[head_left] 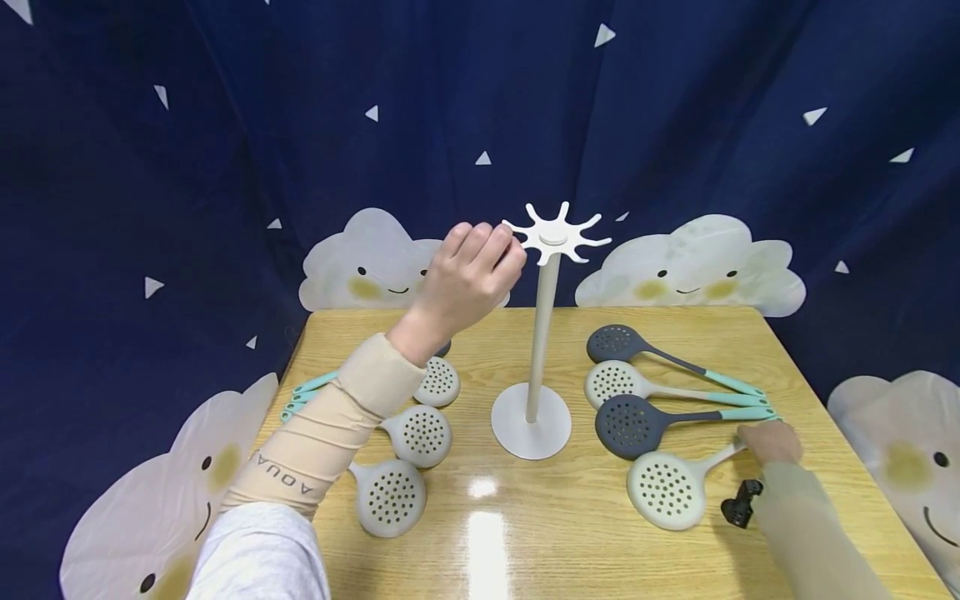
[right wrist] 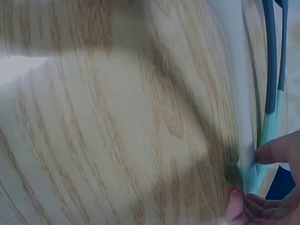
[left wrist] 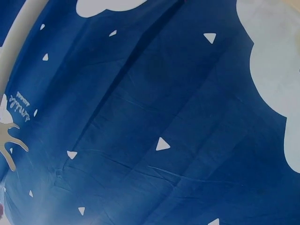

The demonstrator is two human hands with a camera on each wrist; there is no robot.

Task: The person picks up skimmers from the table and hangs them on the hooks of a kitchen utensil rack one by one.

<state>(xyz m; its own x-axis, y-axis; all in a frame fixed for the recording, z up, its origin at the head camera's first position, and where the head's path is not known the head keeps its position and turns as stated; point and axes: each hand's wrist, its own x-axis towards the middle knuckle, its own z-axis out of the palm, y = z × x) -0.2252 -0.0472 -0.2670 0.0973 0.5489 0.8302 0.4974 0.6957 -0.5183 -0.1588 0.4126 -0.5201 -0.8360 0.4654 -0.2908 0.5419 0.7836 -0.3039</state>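
A white utensil stand (head_left: 537,350) with radiating hooks stands on the table. My left hand (head_left: 476,267) is raised at the left of its top, fingers curled at a hook; the fingertips are hidden. In the left wrist view, only some hooks (left wrist: 8,140) show at the edge. Low at the right, my right hand (head_left: 772,442) grips the handle end of a white skimmer (head_left: 667,490), whose round perforated head lies on the wood. Up close, thumb and fingers (right wrist: 276,149) pinch the white handle (right wrist: 241,103) near its turquoise end.
Beyond the right hand lie a dark skimmer (head_left: 630,425), a white skimmer (head_left: 615,383) and another dark skimmer (head_left: 615,342). Several skimmers, including a white one (head_left: 392,498), lie left, partly under my left arm. A black wrist-camera mount (head_left: 741,504) juts from my right wrist.
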